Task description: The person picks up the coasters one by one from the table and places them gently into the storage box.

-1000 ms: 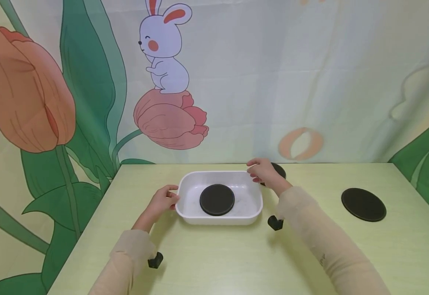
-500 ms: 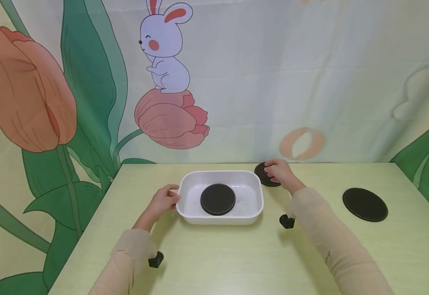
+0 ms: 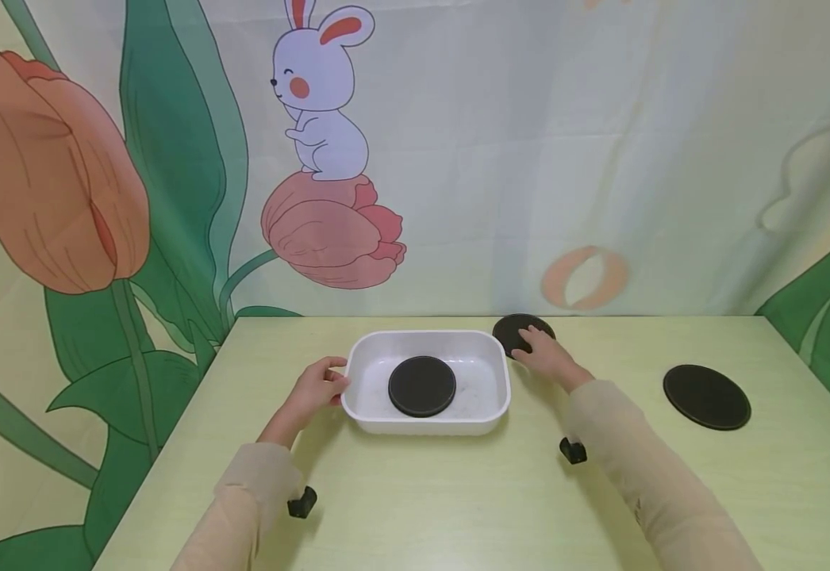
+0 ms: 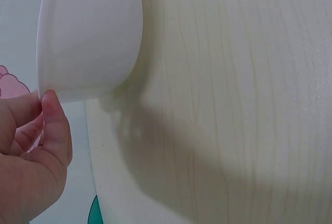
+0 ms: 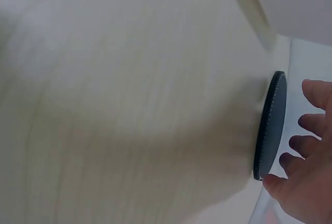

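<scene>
My left hand (image 3: 313, 387) pinches the left end of a white rectangular dish (image 3: 422, 427) with rounded corners; the left wrist view shows thumb and fingers on its rim. Inside the dish lies a black round coaster (image 3: 422, 386). Just behind the dish's right corner is another black coaster (image 3: 511, 327), with a stitched edge in the right wrist view. Over its near side my right hand (image 3: 549, 357) hovers with spread, slightly bent fingers. In the right wrist view the little space between the thumb and the coaster (image 5: 273, 125) makes contact hard to judge.
A third black coaster (image 3: 706, 396) lies at the right of the pale wooden table (image 3: 429, 500). Behind the table hangs a curtain (image 3: 486, 159) printed with a rabbit and tulips. Black wrist devices (image 3: 302, 503) sit below both sleeves.
My right hand has moved from the dish's right rear rim rightward onto the coaster behind it, its fingers now spread. The left hand and the dish have stayed put.
</scene>
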Demonstrator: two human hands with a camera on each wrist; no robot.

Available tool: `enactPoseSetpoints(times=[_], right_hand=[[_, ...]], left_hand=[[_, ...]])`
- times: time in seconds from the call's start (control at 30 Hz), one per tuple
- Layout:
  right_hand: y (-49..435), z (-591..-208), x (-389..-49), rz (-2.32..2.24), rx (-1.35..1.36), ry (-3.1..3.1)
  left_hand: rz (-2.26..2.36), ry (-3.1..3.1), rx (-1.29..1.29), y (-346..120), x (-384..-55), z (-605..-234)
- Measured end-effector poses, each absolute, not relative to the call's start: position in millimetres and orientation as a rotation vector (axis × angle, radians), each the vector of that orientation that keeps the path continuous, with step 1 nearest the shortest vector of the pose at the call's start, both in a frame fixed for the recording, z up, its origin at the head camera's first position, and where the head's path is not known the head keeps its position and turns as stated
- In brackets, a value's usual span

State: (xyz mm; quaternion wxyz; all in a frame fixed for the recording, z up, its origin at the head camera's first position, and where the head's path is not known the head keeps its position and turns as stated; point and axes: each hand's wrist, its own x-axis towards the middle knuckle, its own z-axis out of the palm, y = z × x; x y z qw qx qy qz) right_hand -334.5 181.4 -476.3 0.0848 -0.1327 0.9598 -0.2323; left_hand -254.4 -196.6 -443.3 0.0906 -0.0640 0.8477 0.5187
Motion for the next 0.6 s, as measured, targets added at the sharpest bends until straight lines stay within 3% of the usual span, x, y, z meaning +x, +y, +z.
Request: enactPoseSetpoints(times=[0.6], right_hand=[[185.0, -484.1, -314.5, -0.382, -0.415, 2.873]], left_hand=[[1.531, 2.52, -0.188, -196.9, -253.3, -442.7]])
